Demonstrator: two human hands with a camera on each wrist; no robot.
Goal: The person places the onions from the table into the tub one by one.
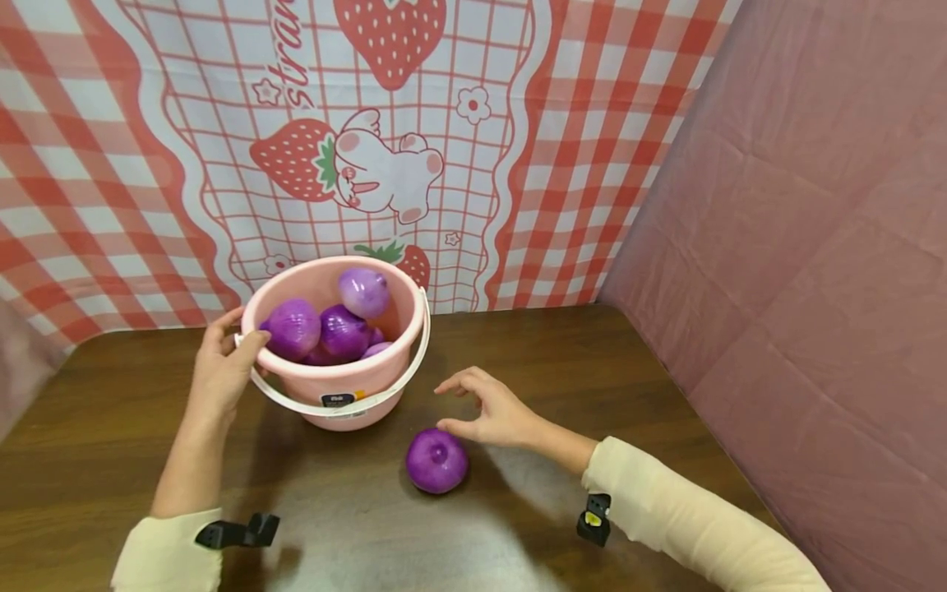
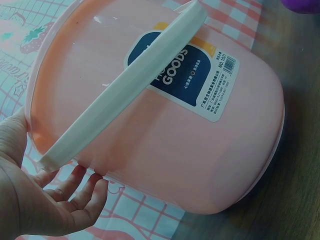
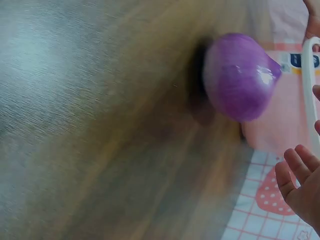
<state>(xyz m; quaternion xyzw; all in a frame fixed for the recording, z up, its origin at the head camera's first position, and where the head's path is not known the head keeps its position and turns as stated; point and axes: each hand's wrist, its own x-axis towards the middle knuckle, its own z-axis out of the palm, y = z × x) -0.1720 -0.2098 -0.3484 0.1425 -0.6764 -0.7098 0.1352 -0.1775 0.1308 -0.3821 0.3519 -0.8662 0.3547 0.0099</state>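
A pink bucket [image 1: 342,372] with a white handle [image 2: 125,90] stands tilted at the back left, with several purple onions [image 1: 293,329] inside. At its left rim, my left hand [image 1: 225,362] grips the edge, thumb over the top by the handle's end. In the left wrist view, the fingers of the left hand [image 2: 60,200] lie against the bucket's outer wall. One purple onion [image 1: 437,461] rests on the table in front of the bucket. My right hand [image 1: 494,411] hovers just above and right of this onion, fingers loosely spread and holding nothing, thumb near its top.
The dark wooden table [image 1: 333,510] runs up to a red-checked strawberry cloth [image 1: 577,164] hanging behind the bucket. A pink cloth [image 1: 799,205] hangs along the right side. A black strap mount [image 1: 594,520] sits on the right sleeve.
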